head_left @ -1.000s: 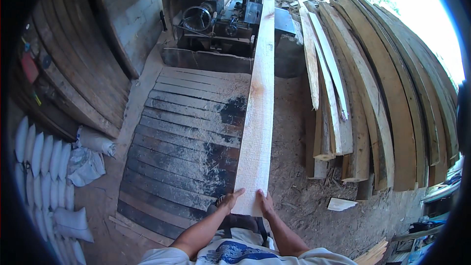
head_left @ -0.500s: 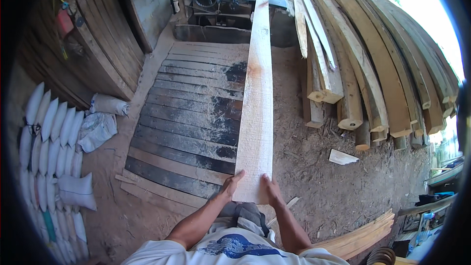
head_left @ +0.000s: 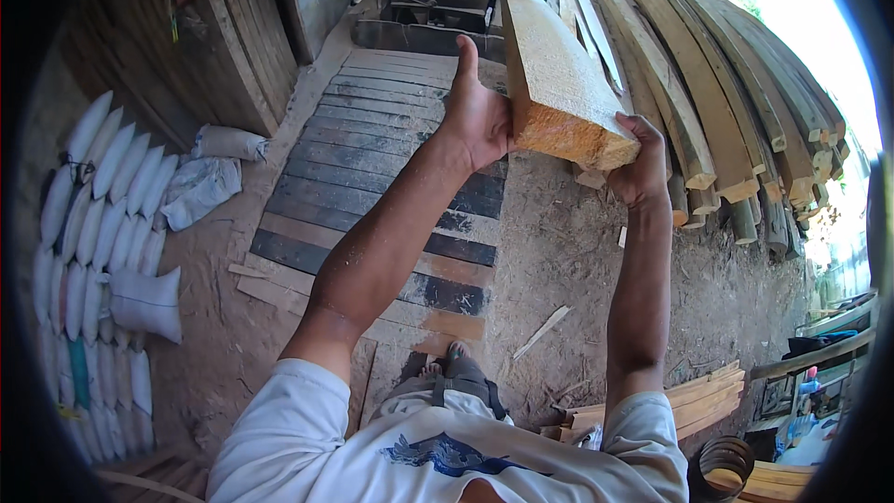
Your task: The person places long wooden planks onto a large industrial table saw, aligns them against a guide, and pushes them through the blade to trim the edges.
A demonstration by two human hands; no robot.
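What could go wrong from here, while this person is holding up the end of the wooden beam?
The beam might slip or roll: the left hand has its thumb raised off the wood, while the right hand grips the opposite edge.

Splinters are possible, since both hands are bare and the sawn end looks rough.

A careless step to the right might catch the loose wood strip lying near the feet.

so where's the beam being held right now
In the head view, the beam is above and right of centre, its near end between the left hand and right hand, left of the stacked timbers.
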